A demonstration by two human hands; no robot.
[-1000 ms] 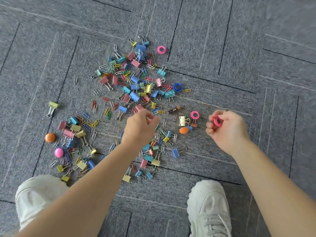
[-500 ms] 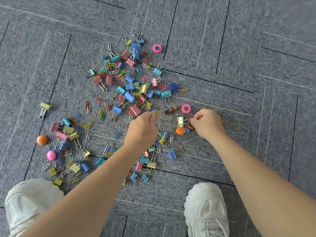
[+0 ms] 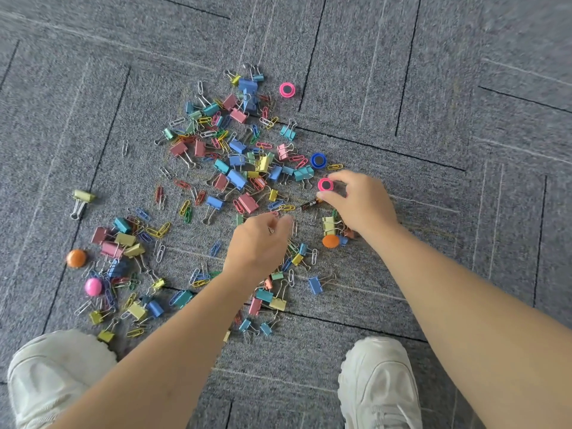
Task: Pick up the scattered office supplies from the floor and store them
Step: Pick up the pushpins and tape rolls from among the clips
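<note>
Several coloured binder clips and paper clips lie strewn over the grey carpet. My right hand pinches a pink round magnet between thumb and forefinger at the pile's right edge. Just below it lie a small brown stick-like item, a yellow binder clip and an orange magnet. My left hand hovers over the middle of the pile with its fingers curled; a bit of metal clip shows between them. Other magnets: pink, blue, orange, pink.
My two white shoes stand at the near edge of the pile. A lone yellow binder clip lies apart at the left. No container is in view. Carpet tiles surround the pile.
My right hand dropped to the floor near the yellow binder clip, then moved up to the pink magnet and closed on it. My left hand stayed curled over the pile's middle.
</note>
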